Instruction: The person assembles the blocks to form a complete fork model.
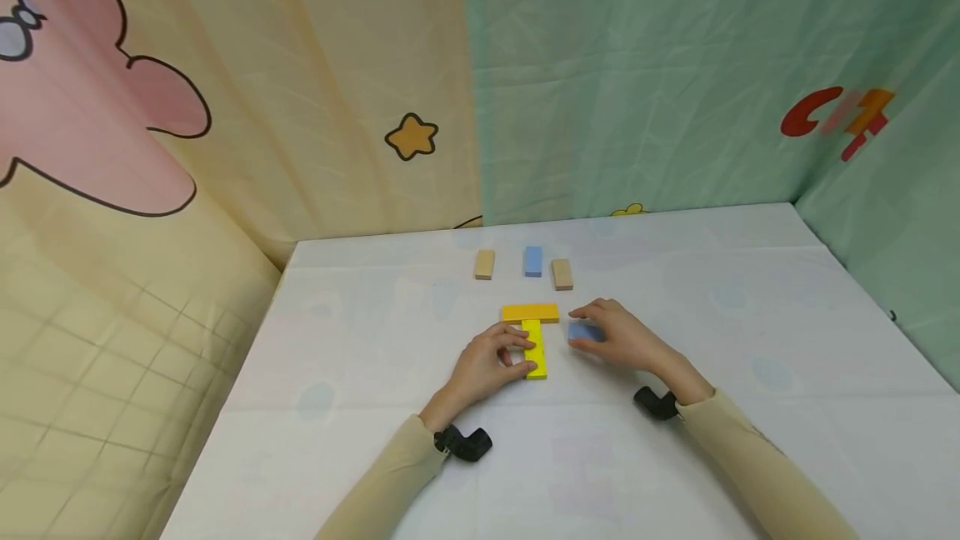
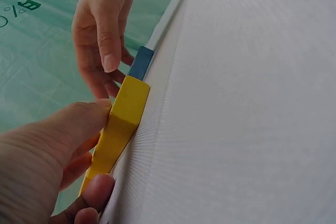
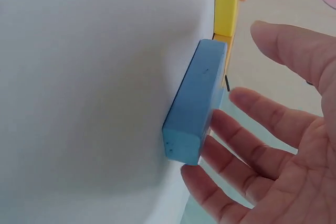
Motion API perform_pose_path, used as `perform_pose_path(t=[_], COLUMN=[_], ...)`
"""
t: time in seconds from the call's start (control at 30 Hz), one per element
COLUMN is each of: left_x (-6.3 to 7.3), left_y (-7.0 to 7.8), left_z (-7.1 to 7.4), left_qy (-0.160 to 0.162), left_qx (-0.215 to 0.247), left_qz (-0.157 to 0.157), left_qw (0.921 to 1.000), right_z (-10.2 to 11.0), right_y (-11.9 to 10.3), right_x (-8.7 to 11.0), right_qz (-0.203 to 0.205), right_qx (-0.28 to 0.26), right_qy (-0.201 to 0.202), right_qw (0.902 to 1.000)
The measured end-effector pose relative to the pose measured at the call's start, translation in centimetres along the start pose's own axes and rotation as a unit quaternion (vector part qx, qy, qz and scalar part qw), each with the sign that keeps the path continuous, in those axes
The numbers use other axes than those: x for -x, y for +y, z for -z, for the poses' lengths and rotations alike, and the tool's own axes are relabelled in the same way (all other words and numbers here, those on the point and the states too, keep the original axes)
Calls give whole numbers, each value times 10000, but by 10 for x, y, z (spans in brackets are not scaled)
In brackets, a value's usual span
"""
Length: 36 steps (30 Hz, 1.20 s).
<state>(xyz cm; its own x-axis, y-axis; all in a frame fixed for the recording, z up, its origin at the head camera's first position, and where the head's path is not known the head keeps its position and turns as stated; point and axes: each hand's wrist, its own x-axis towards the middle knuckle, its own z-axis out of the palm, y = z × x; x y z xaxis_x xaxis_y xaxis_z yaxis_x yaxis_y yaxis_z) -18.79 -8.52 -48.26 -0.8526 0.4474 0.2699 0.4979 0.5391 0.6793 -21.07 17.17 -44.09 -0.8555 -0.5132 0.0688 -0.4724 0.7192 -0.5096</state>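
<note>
A bright yellow block (image 1: 533,357) lies lengthwise below an orange-yellow block (image 1: 530,312), the two forming a T on the table. My left hand (image 1: 491,365) touches the yellow block from its left, thumb and fingertips on its near side and top; no finger shows on its right side. To the right lies a blue block (image 3: 191,100), partly covered in the head view by my right hand (image 1: 618,336). Around this block the right fingers are spread and loosely bent, with the thumb apart from it; whether the fingertips touch it I cannot tell.
Farther back on the white-covered table (image 1: 360,340) lie a wooden block (image 1: 484,264), a second blue block (image 1: 533,262) and another wooden block (image 1: 562,274). Patterned curtains (image 1: 637,90) hang behind the table and along its sides. Each wrist wears a black camera.
</note>
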Motion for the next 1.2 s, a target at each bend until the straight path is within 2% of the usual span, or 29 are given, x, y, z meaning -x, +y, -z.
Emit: perform_pose_path(t=[0.3,0.7,1.03,1.2], left_x=[0,0,0,0], left_y=[-2,-3,-5,-4], left_z=[-2,-2,-1,-2], left_qy=[12,38,72,58], left_qx=[45,54,79,119], left_qz=[25,56,-9,-6], left_qw=[10000,10000,9999,9999], right_z=[1,-1,-4,-2], right_y=[4,-10,-7,-3], right_x=[17,27,30,30], right_qz=[34,-148,255,512], right_qx=[371,-18,185,-19], right_qy=[19,-329,-169,-508], right_qw=[9993,9993,9994,9974])
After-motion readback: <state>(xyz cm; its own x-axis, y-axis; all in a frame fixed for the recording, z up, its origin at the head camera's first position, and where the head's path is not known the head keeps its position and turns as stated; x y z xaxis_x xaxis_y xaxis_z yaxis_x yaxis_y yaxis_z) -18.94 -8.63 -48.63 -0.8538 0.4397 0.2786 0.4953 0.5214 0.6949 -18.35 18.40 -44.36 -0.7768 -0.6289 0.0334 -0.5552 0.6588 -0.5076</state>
